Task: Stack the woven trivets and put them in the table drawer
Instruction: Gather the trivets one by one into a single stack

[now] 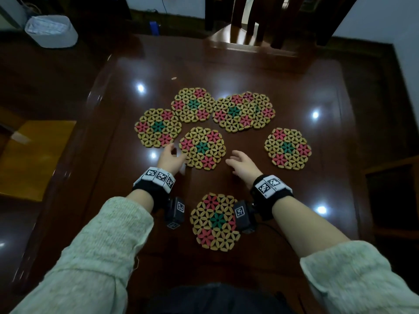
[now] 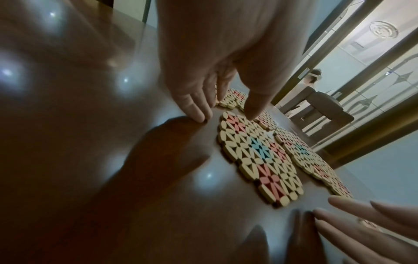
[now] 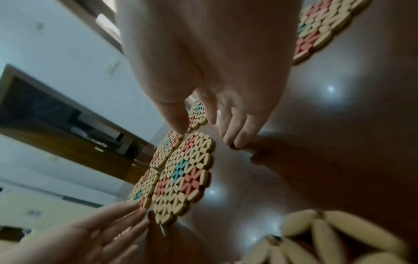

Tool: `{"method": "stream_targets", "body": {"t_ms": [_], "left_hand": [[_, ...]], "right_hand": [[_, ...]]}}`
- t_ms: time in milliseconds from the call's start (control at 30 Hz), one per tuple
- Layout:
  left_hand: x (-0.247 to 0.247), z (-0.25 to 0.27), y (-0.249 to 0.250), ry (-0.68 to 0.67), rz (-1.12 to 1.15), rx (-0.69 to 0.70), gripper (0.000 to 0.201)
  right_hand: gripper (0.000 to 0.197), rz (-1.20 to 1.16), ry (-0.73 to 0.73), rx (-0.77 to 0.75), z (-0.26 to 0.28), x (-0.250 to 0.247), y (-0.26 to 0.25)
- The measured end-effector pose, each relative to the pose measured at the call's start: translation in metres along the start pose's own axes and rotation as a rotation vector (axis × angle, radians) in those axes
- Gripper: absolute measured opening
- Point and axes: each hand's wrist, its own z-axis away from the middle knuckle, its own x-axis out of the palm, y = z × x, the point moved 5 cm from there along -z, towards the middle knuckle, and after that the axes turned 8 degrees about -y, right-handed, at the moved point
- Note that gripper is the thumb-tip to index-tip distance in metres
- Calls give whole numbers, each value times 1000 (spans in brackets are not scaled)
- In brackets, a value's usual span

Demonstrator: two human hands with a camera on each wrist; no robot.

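Polished dark table (image 1: 260, 71) first: we see its glossy top carrying seven woven trivets, five spread about the middle with two overlapping toward the far edge, one toward the right edge (image 1: 288, 148) and one by the near edge (image 1: 215, 220) between our wrists. We judge them light, stiff and flat, likely to slide on that shine, so we would lift each by its scalloped rim. Our left hand (image 1: 169, 158) touches the middle trivet (image 1: 202, 148) at its left rim with relaxed fingers; our right hand (image 1: 243, 165) hovers just beside it, fingers loose, holding nothing.
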Motion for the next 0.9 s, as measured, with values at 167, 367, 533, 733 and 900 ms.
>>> {"method": "stream_targets", "body": {"t_ms": [167, 367, 533, 733, 900], "left_hand": [[-1, -21, -5, 19, 187, -23, 67], [3, -28, -13, 25, 244, -58, 41], [5, -24, -17, 24, 234, -86, 38], [11, -8, -17, -14, 241, -38, 27], [9, 17, -10, -65, 369, 43, 23]], "right_hand": [[61, -301, -29, 36, -19, 14, -11], [56, -507, 30, 101, -22, 18, -2], [49, -508, 92, 89, -15, 14, 7], [40, -358, 126, 59, 3, 12, 6], [28, -264, 260, -34, 29, -3, 7]]}}
